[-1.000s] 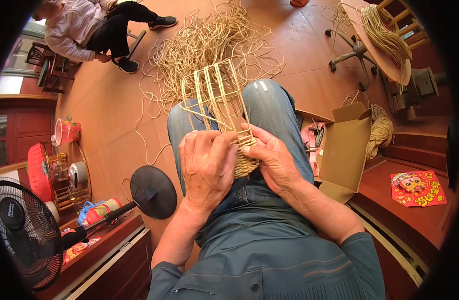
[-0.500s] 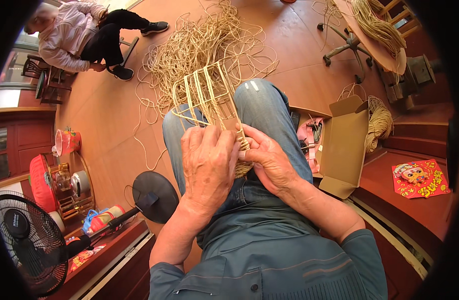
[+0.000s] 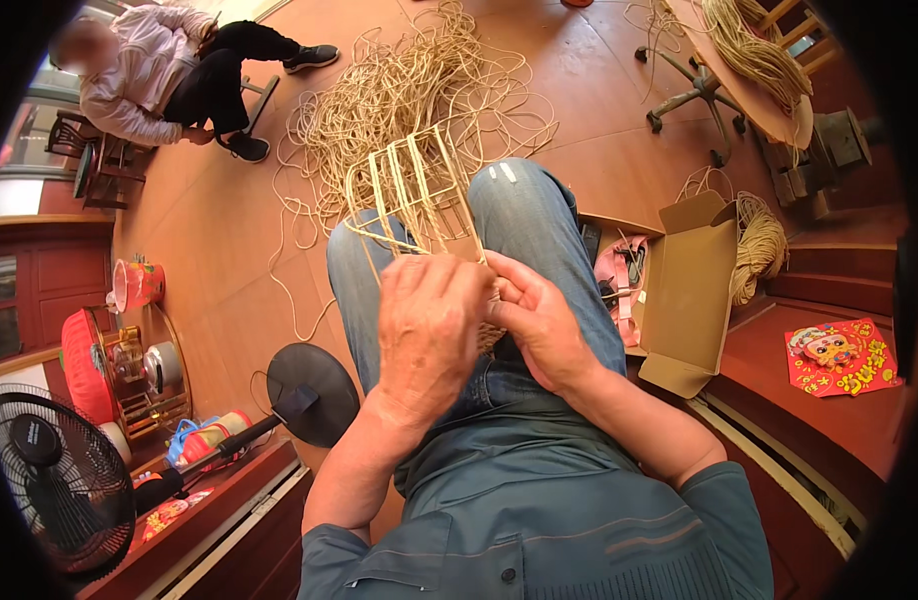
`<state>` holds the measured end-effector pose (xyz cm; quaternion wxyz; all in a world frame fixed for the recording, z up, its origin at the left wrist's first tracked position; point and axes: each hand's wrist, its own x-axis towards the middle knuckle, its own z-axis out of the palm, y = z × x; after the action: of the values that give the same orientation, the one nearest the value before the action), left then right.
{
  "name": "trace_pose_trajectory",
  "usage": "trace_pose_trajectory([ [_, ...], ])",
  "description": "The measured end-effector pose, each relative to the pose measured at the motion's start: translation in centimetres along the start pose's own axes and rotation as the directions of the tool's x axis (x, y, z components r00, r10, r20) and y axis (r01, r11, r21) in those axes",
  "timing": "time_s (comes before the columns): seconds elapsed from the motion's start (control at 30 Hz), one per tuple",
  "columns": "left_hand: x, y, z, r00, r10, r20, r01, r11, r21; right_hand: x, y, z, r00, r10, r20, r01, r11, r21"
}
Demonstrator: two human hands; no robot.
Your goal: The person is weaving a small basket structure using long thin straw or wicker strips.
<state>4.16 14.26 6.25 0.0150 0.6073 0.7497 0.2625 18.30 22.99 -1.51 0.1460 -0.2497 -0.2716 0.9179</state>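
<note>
A rectangular frame wound with lengthwise strands of straw-coloured rope stands between my knees, its far end tilted up. Its near end carries a tightly woven band, mostly covered by my hands. My right hand grips the right edge of this woven end, thumb on top and fingers bent. My left hand lies across the near end, back upward and knuckles bent, against the right fingertips. Its fingers are curled closed; their tips, and whatever they pinch, are hidden.
Loose rope lies heaped on the floor ahead. A cardboard box stands open beside my right leg, next to a rope coil. At left are a fan and its round black base. A seated person is far left.
My left hand has shifted slightly right and turned, with its fingers drawn in over the woven end. My right hand stays nearly in place. The frame has barely moved.
</note>
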Motion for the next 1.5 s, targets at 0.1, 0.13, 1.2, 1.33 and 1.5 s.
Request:
trace_pose_trajectory([
  [0.1, 0.0, 2.2, 0.7, 0.992, 0.098, -0.079, -0.113, 0.97, -0.217, -1.5, -0.1, 0.5, 0.93, -0.367, -0.022, 0.298, 0.788, -0.539],
  [0.13, 0.1, 3.2, 1.3, 0.983, 0.129, -0.128, -0.161, 0.948, -0.275, -1.7, -0.2, 0.2, 0.892, -0.45, 0.047, 0.357, 0.636, -0.684],
  [1.2, -3.6, -0.9, 0.1, 0.976, -0.169, -0.134, 0.159, 0.984, -0.083, -0.1, -2.4, 0.0, 0.944, -0.293, -0.153, 0.195, 0.867, -0.458],
  [1.33, -3.1, -0.4, 1.1, 0.967, -0.148, -0.206, 0.133, 0.987, -0.086, 0.1, -2.2, 0.1, 0.941, -0.293, -0.168, 0.179, 0.856, -0.486],
  [1.5, -1.9, 0.1, 3.4, 0.963, -0.135, -0.233, 0.144, 0.989, 0.019, 0.1, -2.1, 0.3, 0.933, -0.315, -0.174, 0.195, 0.849, -0.491],
])
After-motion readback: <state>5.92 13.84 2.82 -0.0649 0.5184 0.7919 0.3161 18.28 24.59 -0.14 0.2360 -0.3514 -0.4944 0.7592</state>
